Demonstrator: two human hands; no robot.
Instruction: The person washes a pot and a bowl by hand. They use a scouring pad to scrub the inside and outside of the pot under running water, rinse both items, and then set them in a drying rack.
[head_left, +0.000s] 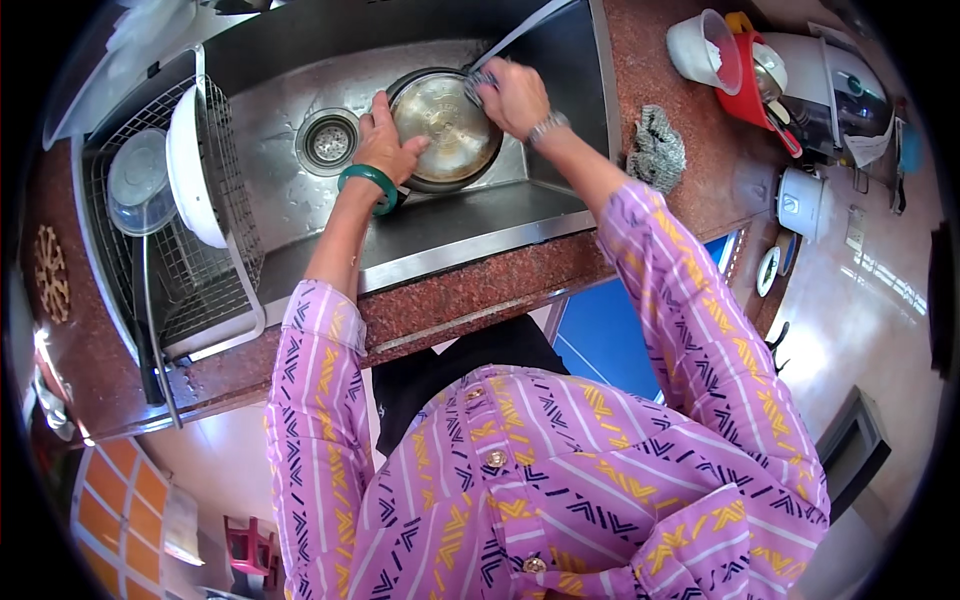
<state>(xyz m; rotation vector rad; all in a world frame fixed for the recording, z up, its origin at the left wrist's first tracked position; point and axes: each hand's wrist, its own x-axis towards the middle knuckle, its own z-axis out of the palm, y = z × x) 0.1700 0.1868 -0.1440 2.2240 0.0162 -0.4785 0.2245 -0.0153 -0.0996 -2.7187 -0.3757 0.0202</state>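
An overturned metal pan (448, 129) lies in the stainless steel sink (277, 202), its round, stained base facing up. My left hand (390, 142) grips the pan's left side, fingers along the rim and thumb on the base. A green bangle circles that wrist. At the upper right edge of the base, my right hand (517, 97) holds a grey scouring pad (478, 85) against the metal. The pan's handle is mostly hidden, with only a dark part showing below my left wrist.
Left of the pan is the drain strainer (330, 141). A wire rack (240, 255) at the sink's left holds a white bowl (196, 165) and a lidded, long-handled pan (140, 180). Right of the sink lie a crumpled grey cloth (657, 150) and a plastic tub (701, 52).
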